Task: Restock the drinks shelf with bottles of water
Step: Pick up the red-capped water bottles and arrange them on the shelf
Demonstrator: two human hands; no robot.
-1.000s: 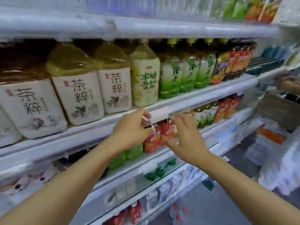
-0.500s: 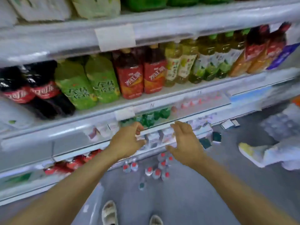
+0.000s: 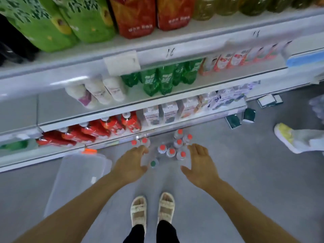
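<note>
Both hands empty, fingers relaxed: left hand [image 3: 130, 164], right hand [image 3: 199, 165] flank red-capped water bottles [image 3: 178, 142] upright on floor [image 3: 245, 172]; bottom shelf [image 3: 105, 142] holds red-labelled bottles [image 3: 112, 126].

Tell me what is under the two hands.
Below the left hand and right hand, water bottles stand on the grey floor, mostly red-capped, one green-capped. Any bottles the palms cover stay unseen.

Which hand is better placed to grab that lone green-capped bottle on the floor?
Left. The left hand hangs right beside the green-capped bottle, grip open and empty. The right hand, also open, sits farther off, nearer the red-capped bottles.
</note>
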